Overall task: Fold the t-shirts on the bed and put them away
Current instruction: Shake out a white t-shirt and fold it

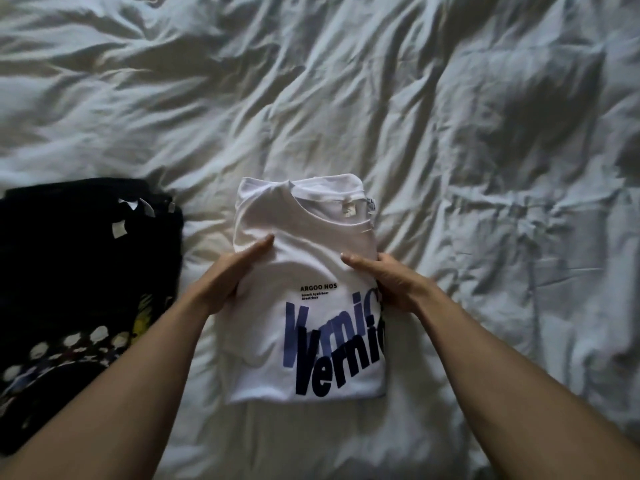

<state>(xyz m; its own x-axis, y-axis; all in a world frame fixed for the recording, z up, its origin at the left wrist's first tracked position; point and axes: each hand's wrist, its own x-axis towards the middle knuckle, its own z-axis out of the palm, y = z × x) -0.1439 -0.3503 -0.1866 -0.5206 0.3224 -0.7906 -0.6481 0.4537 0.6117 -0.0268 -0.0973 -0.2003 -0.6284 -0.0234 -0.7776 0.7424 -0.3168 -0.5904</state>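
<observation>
We look down on a bed (450, 116) covered in a rumpled white duvet, and at its middle lies a white t-shirt (304, 265) folded into a tall rectangle, collar at the far end and neck label showing inside it. Printed on the near half are small dark lines of text and, below them, large overlapping letters in blue and black that run off the right fold. Our left hand (228, 275) lies along the shirt's left edge with its fingers (258, 245) straight and together, pressed against the cloth; the palm faces inward, and the fabric puckers slightly around the fingertip. Our right hand (391, 282) meets the shirt's right edge about level with the left one; its thumb lies flat on top of the cloth while the other fingers seem to go over the edge, though we cannot tell whether they curl beneath it. Both bare forearms reach in from the near corners of the view. To the left of the white shirt, just beside it and apart from it, sits a pile of black t-shirts (83, 271) with white neck tags showing at the far end and a pattern of white dots and a yellow patch at the near end.
</observation>
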